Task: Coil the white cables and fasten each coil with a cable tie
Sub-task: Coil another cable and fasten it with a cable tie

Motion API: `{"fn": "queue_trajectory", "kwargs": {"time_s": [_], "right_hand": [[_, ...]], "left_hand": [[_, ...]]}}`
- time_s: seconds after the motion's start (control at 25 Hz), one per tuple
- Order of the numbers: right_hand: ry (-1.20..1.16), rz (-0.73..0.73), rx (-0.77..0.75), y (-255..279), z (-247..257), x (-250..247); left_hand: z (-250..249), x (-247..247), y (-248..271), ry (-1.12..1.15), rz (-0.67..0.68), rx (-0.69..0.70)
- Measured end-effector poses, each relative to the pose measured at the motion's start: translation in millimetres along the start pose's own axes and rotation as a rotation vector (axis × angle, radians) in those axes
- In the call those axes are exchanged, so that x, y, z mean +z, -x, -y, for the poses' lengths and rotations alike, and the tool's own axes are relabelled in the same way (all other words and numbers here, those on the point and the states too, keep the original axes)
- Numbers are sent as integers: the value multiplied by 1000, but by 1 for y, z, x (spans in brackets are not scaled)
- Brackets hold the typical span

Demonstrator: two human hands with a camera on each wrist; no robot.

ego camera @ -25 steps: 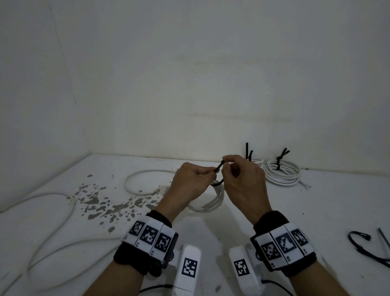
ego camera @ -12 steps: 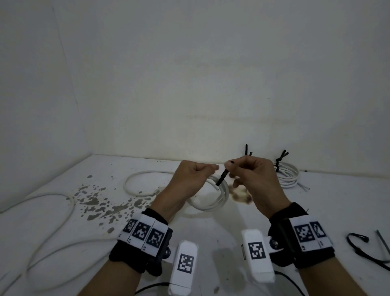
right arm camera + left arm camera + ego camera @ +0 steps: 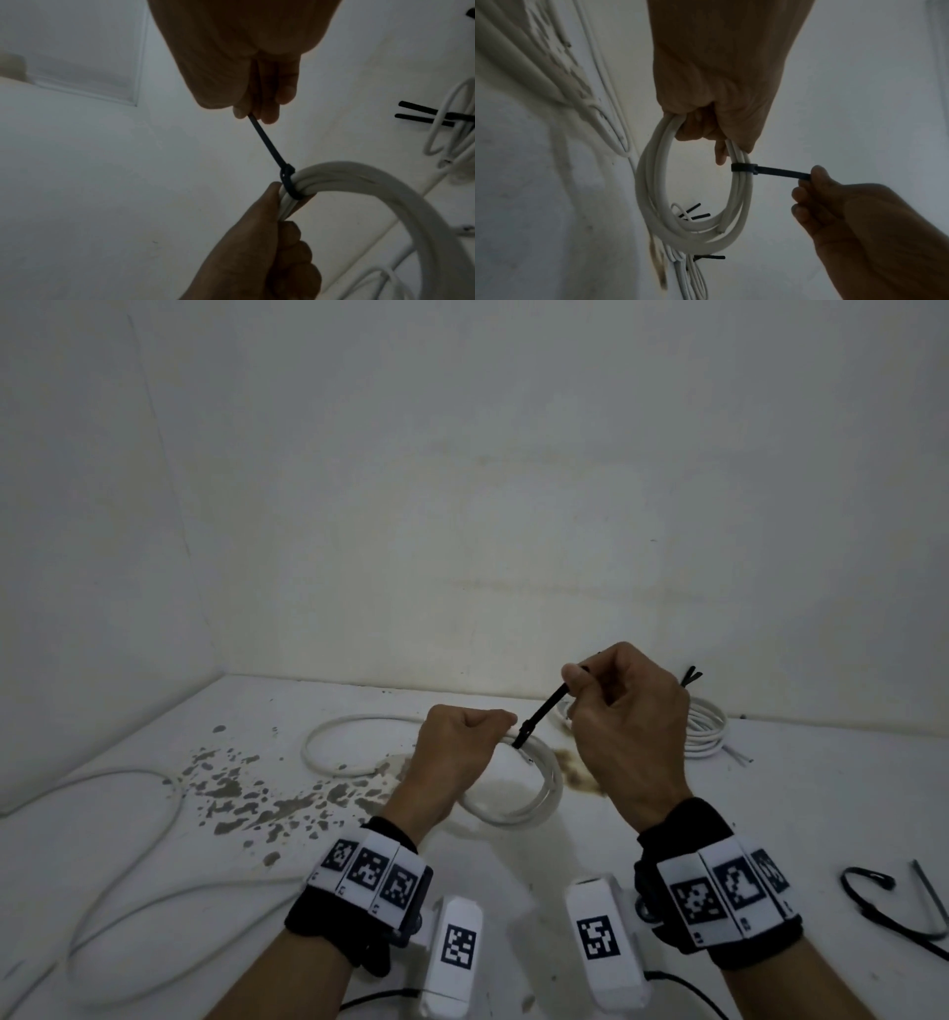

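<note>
The left hand (image 3: 464, 747) is curled round a white coil (image 3: 534, 793) held just above the bench (image 3: 770, 814), gripping the bundled turns right beside a black cable tie (image 3: 744, 168) that already rings them. The right hand (image 3: 629, 726) pinches the tie's tail (image 3: 544, 711) between thumb and fingertips, and the strap runs taut from the tie's head up toward 1 o'clock. From the wrist views the loop looks snug against the strands, so this coil seems nearly fastened; only a last tug, if any, appears left.

At 2 o'clock from the hands, near the back wall, a finished coil (image 3: 706, 731) lies on the bench with black tie ends (image 3: 689, 675) sticking up. A 2nd tied bundle may lie close by, partly hidden behind the right hand, but I cannot be sure of the count.

Work remains. A loose white cable (image 3: 128, 880) sprawls uncoiled across the bench at 8 o'clock, and another open loop (image 3: 334, 742) lies at 10 o'clock of the left hand. Spare black ties (image 3: 893, 906) wait at 4 o'clock by the right edge. By this reckoning the job is roughly halfway done.
</note>
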State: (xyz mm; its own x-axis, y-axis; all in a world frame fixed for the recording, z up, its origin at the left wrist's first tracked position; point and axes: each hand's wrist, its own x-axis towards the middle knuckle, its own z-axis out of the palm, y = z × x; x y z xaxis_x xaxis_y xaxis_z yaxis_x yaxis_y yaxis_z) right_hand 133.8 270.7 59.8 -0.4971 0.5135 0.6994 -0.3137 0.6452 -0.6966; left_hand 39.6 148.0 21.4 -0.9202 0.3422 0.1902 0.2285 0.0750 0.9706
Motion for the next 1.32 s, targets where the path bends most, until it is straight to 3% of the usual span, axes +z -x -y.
{"fn": "queue_trajectory", "kwargs": {"time_s": [0.16, 0.36, 0.44, 0.52, 0.6, 0.68, 0.8, 1.04, 1.32], "right_hand": [[-30, 72, -34, -2, 12, -3], [-154, 488, 20, 16, 23, 1], [-185, 543, 44, 17, 26, 3], [-300, 533, 231, 15, 31, 8], [-448, 472, 588, 12, 32, 11], [-506, 452, 799, 10, 29, 13], [-427, 520, 828, 11, 23, 16], [-831, 561, 1124, 12, 14, 20], [-754, 455, 1113, 14, 15, 23]], "left_hand": [[-2, -4, -1, 31, 47, -75], [5, -10, -8, 33, -110, -104], [1, -13, -9, 46, -139, -101], [-7, -15, -9, 58, -163, -37], [-14, -15, -9, 20, -188, 42], [-14, -13, -8, -37, -194, 92], [-14, -7, -3, -44, -199, 127], [-13, -7, -1, -51, -172, 171], [-11, -5, -1, -168, -146, 222]]}}
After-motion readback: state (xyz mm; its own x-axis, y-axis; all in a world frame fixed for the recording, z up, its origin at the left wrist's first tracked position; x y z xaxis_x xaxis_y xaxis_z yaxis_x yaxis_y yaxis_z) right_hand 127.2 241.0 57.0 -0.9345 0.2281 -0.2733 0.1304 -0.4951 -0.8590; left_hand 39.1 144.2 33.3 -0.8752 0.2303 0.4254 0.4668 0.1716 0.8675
